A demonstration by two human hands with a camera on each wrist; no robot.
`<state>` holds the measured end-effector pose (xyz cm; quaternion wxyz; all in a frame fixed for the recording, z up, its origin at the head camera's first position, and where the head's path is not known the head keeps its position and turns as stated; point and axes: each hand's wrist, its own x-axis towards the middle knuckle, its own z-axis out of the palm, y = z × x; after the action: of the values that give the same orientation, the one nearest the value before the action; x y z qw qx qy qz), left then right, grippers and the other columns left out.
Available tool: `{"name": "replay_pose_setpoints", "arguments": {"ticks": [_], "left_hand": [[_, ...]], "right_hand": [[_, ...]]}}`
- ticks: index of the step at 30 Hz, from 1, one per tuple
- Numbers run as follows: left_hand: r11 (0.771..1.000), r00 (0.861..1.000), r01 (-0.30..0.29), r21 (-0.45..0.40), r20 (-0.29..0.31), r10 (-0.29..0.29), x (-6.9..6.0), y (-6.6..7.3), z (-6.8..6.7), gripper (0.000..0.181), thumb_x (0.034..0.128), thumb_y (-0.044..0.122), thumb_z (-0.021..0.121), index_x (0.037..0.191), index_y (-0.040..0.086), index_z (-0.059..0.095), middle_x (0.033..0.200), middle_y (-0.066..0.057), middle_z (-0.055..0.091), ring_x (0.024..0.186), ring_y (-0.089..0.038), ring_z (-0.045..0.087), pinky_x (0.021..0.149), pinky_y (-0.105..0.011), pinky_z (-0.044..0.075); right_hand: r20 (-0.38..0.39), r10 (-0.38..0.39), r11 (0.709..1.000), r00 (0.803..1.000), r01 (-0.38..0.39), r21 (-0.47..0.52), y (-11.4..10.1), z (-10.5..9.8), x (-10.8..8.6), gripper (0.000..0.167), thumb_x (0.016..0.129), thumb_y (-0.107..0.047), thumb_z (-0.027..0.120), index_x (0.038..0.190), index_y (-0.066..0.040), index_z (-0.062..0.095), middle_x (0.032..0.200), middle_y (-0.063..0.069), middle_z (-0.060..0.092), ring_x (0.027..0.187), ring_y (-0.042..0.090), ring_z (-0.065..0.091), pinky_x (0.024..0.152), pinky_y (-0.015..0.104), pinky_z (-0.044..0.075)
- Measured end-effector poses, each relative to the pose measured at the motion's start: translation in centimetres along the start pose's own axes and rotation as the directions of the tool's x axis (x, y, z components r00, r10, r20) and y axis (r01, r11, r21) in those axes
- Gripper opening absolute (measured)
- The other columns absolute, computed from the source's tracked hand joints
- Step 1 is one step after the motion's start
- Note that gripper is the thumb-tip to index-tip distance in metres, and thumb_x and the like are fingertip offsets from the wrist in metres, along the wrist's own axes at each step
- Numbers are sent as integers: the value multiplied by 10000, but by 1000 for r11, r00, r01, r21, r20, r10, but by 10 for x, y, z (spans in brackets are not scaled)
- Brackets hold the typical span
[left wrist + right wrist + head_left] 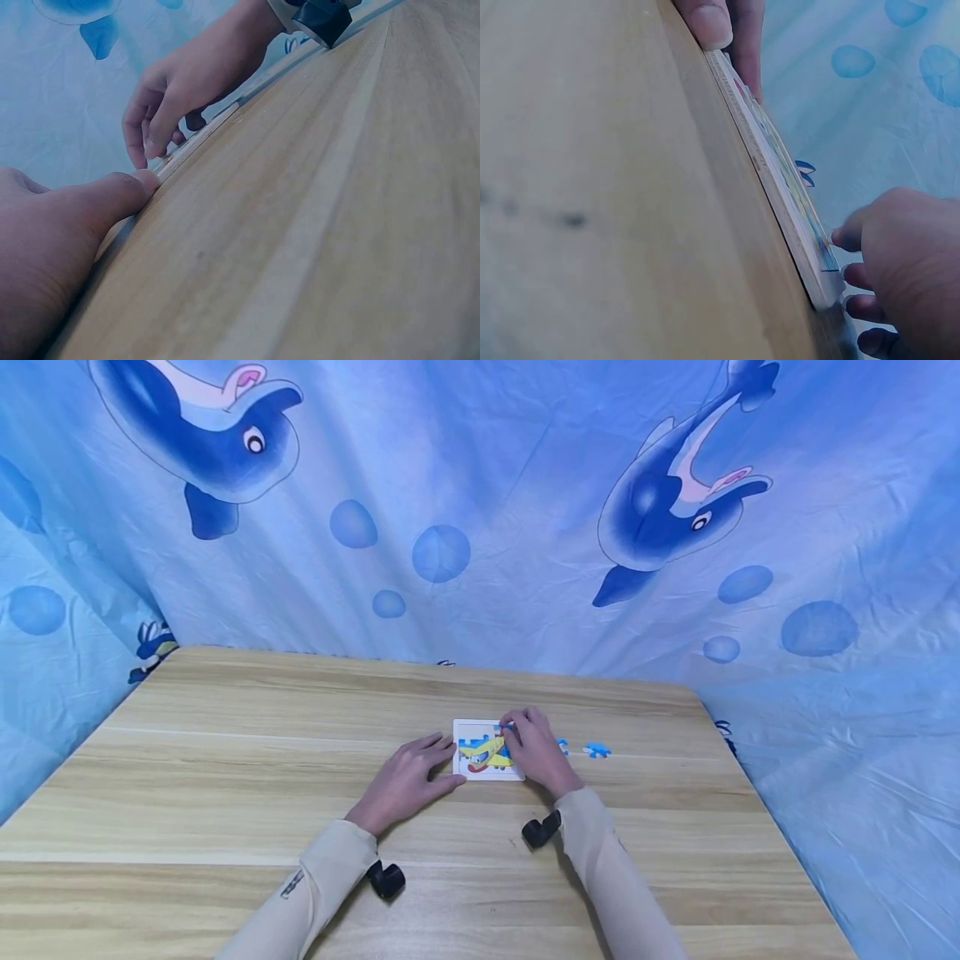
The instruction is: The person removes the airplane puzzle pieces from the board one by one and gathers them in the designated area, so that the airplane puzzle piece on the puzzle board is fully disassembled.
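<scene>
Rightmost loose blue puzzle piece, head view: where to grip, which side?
Likely best pinched by its near and far edges, from above and the right. The rightmost piece lies flat on the table, so little edge stands up, and bare wood lies to its right. To its left, another blue piece and the right hand leave less room.

Blue cloth backdrop with cartoon dolphins and round bubbles behind a pale wood-grain table.

Smooth wood-grain table, creased cloth backdrop
</scene>
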<state>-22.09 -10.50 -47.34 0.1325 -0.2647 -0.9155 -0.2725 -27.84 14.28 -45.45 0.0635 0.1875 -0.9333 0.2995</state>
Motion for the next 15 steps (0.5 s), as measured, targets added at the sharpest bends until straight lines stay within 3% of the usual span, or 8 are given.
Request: {"name": "replay_pose_setpoints", "arguments": {"ticks": [15], "left_hand": [[1000, 1000, 13, 1, 7, -13, 1, 2, -1, 573, 953, 445, 749, 1343, 29, 693, 1400, -136, 632, 1367, -349, 529, 1100, -528, 452]], "right_hand": [[3, 15, 1000, 1000, -15, -15, -1, 1, 2, 174, 1081, -125, 545, 1186, -95, 680, 1167, 90, 540, 1082, 258, 492, 871, 417, 506]]}}
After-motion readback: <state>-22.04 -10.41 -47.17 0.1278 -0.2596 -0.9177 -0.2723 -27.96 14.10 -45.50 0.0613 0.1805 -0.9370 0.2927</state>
